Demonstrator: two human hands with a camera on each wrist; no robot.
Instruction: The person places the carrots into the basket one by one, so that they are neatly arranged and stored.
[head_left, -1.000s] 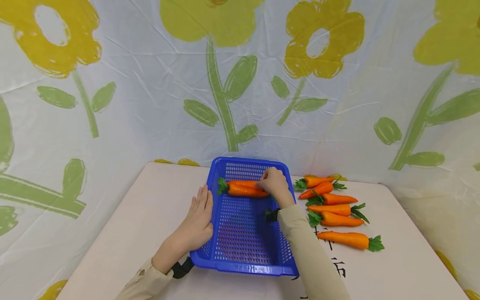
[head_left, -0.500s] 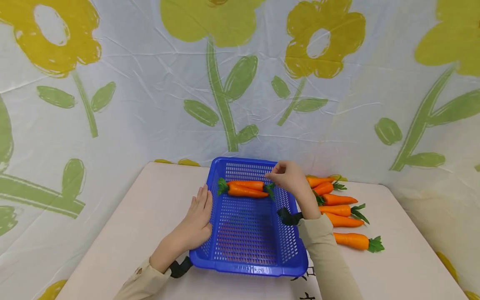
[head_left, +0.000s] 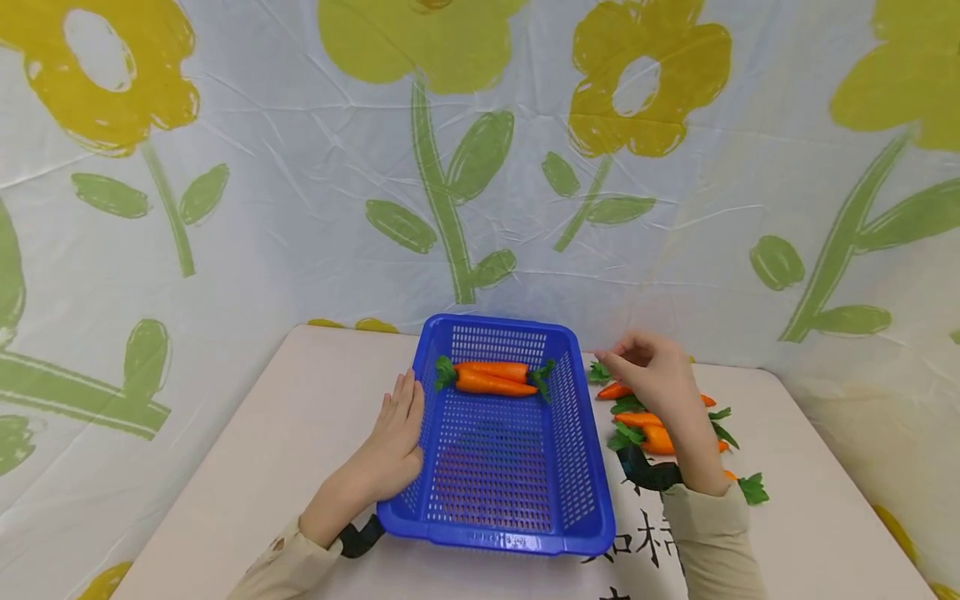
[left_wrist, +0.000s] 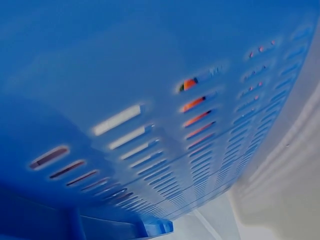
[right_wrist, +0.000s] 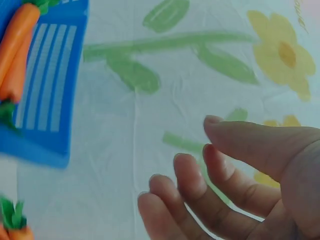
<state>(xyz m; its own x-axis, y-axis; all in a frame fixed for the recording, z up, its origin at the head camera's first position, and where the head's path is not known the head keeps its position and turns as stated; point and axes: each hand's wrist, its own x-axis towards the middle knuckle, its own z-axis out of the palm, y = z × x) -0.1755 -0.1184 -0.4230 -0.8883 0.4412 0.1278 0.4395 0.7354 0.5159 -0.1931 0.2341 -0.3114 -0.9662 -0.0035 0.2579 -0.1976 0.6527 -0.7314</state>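
Resting against the basket [head_left: 495, 542], the left hand [head_left: 393, 437], its fingers straight and nearly together, should steady it. The right hand [head_left: 663, 375] holds nothing — fingers loosely curled, thumb apart — near carrots [head_left: 660, 440] on the desk [head_left: 315, 404]; best to pinch one by its body, laying it beside the pair [head_left: 491, 382] inside.

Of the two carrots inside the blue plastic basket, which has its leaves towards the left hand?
The front carrot, on the near side: its leaves face the left hand, while the rear carrot has leaves rightward.
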